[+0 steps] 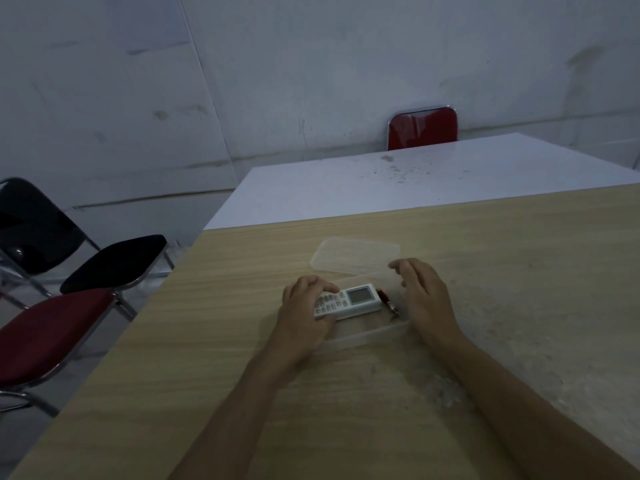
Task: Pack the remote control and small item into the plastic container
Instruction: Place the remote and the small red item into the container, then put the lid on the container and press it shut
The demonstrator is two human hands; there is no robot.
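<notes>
Pinching the light, rigid white remote control (346, 301) in our left hand (304, 313), right hand (424, 296) open beside the flimsy clear plastic container (367, 336).

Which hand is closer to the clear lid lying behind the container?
The right hand. Its fingertips reach up to the near edge of the lid. The left hand sits lower and to the left, fingers on the remote control.
</notes>
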